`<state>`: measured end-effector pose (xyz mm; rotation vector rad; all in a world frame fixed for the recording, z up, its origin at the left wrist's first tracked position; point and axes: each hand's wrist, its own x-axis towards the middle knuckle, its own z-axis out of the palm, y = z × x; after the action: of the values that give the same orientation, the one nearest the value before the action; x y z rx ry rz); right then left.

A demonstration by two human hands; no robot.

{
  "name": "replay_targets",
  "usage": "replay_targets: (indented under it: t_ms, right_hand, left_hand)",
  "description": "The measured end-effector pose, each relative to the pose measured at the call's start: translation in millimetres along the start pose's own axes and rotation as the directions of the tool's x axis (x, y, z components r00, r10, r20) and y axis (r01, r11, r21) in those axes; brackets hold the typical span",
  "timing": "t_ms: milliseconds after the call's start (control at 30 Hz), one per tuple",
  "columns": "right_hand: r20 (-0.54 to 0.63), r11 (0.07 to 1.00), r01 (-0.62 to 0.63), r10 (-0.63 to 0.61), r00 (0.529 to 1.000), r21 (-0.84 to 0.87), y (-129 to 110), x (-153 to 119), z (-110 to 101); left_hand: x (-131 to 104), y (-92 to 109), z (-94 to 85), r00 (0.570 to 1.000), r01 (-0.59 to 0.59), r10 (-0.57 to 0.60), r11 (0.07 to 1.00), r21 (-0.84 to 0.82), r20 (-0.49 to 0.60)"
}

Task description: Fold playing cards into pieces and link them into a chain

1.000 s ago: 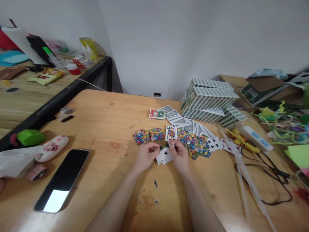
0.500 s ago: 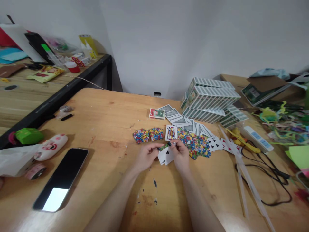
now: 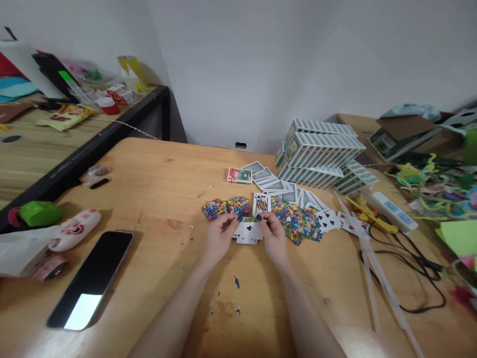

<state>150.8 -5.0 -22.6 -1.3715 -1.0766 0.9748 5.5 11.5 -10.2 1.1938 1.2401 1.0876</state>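
My left hand (image 3: 219, 237) and my right hand (image 3: 274, 236) pinch the top edge of a few playing cards (image 3: 248, 232) between them. A black club shows on the front one, and a strip of coloured pattern runs along the cards' top edge. Just beyond lies a face card (image 3: 261, 203), face up. Colourful patterned pieces (image 3: 238, 205) lie to its left, and a larger spread of the same pattern (image 3: 301, 222) to its right. Further right are face-up club cards (image 3: 328, 220) and heart cards (image 3: 346, 222). Behind runs a fan of face-down cards (image 3: 276, 186).
A red and green card box (image 3: 240, 175) lies behind the pieces, near stacked striped boxes (image 3: 324, 149). At right are a power strip (image 3: 393, 211), black cable (image 3: 406, 253) and clear plastic strips (image 3: 376, 268). A phone (image 3: 91, 278) and a squishy toy (image 3: 76, 229) lie left.
The cards between my hands have turned from slanted to nearly level, and my right hand has moved to their right end. The whole view has shifted slightly.
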Motion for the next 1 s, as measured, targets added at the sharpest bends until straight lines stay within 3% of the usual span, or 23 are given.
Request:
replay_targets:
  t_ms: [133, 433, 667, 800, 1000]
  right_hand:
    - [0.18, 0.998, -0.063, 0.057, 0.982, 0.024, -2, -3, 4]
    - [0.243, 1.0, -0.016, 0.017, 0.97, -0.008, -7, -7, 9]
    - [0.373, 0.986, -0.166, 0.151, 0.915, 0.007, -15, -11, 10]
    - [0.338, 0.968, -0.251, 0.231, 0.912, 0.016, -16, -12, 11]
    - [0.256, 0.972, -0.229, 0.21, 0.944, 0.048, -13, -12, 12]
  left_hand:
    - [2, -2, -0.2, 0.998, 0.023, -0.024, 0.999, -0.024, -0.057]
    - [-3, -1, 2.4, 1.0, -0.024, 0.023, 0.991, 0.133, 0.012]
    - [-4, 3, 0.0, 1.0, 0.005, -0.009, 0.993, 0.118, 0.029]
    - [-4, -1, 1.6, 0.999, -0.018, 0.014, 0.99, 0.138, 0.03]
    - [-3, -3, 0.5, 0.999, -0.024, 0.027, 0.989, 0.146, -0.018]
